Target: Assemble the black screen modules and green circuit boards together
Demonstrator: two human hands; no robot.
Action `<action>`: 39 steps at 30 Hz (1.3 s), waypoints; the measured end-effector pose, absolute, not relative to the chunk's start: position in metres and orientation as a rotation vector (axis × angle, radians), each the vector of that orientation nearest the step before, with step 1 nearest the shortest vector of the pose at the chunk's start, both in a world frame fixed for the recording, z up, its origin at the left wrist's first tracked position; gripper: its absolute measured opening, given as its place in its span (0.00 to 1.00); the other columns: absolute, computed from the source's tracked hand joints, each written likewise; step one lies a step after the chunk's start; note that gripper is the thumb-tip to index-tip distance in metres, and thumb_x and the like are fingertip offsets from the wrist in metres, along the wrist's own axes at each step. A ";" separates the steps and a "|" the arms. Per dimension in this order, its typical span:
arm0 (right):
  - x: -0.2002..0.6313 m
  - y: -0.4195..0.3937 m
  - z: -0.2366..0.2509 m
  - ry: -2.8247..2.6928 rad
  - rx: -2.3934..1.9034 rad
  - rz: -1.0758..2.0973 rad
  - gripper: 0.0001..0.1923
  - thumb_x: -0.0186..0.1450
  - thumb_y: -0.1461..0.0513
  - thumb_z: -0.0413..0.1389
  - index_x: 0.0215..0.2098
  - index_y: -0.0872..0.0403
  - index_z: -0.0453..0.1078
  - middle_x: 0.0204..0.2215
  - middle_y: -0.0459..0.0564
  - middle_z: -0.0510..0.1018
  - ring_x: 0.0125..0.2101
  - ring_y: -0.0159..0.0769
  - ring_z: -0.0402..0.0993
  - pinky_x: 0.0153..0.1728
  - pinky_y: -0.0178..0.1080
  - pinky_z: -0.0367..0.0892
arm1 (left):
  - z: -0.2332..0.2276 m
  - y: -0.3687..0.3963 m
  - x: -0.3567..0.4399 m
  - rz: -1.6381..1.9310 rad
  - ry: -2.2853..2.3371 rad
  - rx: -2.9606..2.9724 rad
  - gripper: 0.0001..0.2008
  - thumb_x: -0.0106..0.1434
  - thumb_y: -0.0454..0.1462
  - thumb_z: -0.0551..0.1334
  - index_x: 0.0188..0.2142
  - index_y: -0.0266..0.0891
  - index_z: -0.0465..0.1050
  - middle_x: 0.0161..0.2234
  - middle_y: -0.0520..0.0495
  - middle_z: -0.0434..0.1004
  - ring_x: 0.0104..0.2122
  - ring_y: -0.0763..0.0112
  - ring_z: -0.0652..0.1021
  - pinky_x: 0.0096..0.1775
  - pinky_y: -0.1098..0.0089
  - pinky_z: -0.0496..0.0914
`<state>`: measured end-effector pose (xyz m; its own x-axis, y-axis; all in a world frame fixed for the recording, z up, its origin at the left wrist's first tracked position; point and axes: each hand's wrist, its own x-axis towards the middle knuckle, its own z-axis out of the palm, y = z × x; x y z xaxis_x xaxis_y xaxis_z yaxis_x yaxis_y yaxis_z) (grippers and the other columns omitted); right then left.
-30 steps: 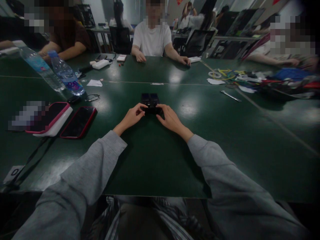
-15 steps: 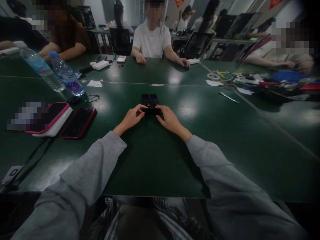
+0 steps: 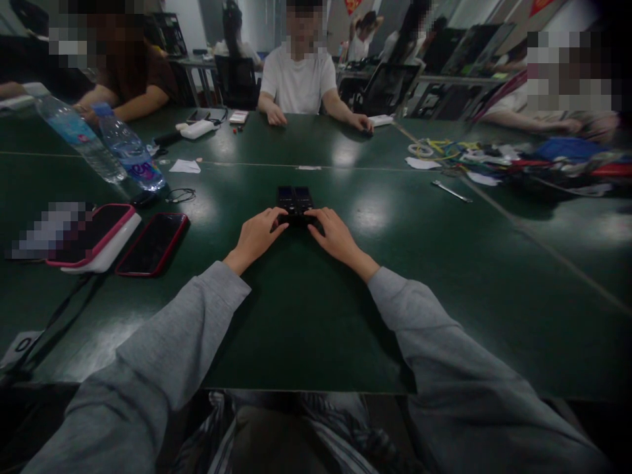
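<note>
Resting on: the green table (image 3: 306, 316), whose near edge is crossed by both grey sleeves (image 3: 182, 349); a bare stretch of tabletop is left between the sleeves.
Left hand: the left hand (image 3: 255, 238) is laid at the near left corner of the small black device (image 3: 295, 199), fingers curled and fingertips touching it; whether it is gripped cannot be told.
Right hand: the right hand (image 3: 336, 238) is set at the near right corner, fingers bent against the device in the same way.
Device: it is lying flat near the middle of the table, its far end uncovered, just short of the seam (image 3: 345, 167) across the tabletop.
Left side: two red-edged phones (image 3: 153, 242) and two water bottles (image 3: 129, 150) are kept well apart from the hands.
Right side: open surface is seen, then a metal tool (image 3: 450, 191) and a clutter of cables (image 3: 494, 158).
Far edge: a person in a white shirt (image 3: 299, 82) is seated with hands on the table.
</note>
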<state>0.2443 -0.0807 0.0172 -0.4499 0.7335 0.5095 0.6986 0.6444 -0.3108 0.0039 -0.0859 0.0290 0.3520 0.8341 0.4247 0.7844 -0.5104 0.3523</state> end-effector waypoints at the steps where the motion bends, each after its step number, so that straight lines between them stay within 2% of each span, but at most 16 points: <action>1: 0.244 -0.081 0.018 -2.238 -1.107 0.071 0.16 0.71 0.61 0.50 0.57 0.49 0.64 0.47 0.56 0.72 0.48 0.50 0.70 0.50 0.55 0.70 | 0.029 -0.087 0.004 0.864 1.530 2.541 0.14 0.71 0.43 0.59 0.53 0.45 0.69 0.39 0.48 0.77 0.33 0.69 0.76 0.32 0.70 0.66; 6: 0.244 -0.079 0.017 -2.226 -1.114 0.024 0.13 0.71 0.59 0.52 0.54 0.49 0.66 0.46 0.56 0.71 0.48 0.51 0.69 0.49 0.54 0.69 | 0.029 -0.086 0.003 0.822 1.630 2.680 0.14 0.72 0.44 0.57 0.52 0.41 0.69 0.42 0.43 0.77 0.38 0.64 0.77 0.34 0.68 0.66; 13: 0.246 -0.078 0.017 -2.227 -1.144 0.022 0.12 0.71 0.58 0.53 0.53 0.49 0.66 0.45 0.55 0.70 0.46 0.50 0.69 0.47 0.53 0.70 | 0.029 -0.084 0.000 0.824 1.656 2.664 0.14 0.72 0.46 0.55 0.51 0.41 0.70 0.42 0.41 0.76 0.39 0.61 0.76 0.36 0.66 0.66; 26: 0.245 -0.077 0.015 -2.225 -1.133 0.052 0.13 0.71 0.59 0.52 0.53 0.48 0.66 0.45 0.54 0.71 0.46 0.50 0.69 0.48 0.53 0.69 | 0.026 -0.083 0.002 0.819 1.657 2.693 0.14 0.72 0.46 0.57 0.49 0.40 0.69 0.40 0.43 0.78 0.38 0.62 0.77 0.35 0.68 0.66; 39: 0.245 -0.078 0.016 -2.229 -1.131 0.075 0.13 0.71 0.59 0.52 0.53 0.48 0.65 0.46 0.55 0.72 0.47 0.50 0.69 0.49 0.53 0.69 | 0.028 -0.085 0.004 0.778 1.664 2.635 0.16 0.72 0.47 0.56 0.50 0.39 0.68 0.44 0.40 0.77 0.38 0.60 0.78 0.35 0.66 0.65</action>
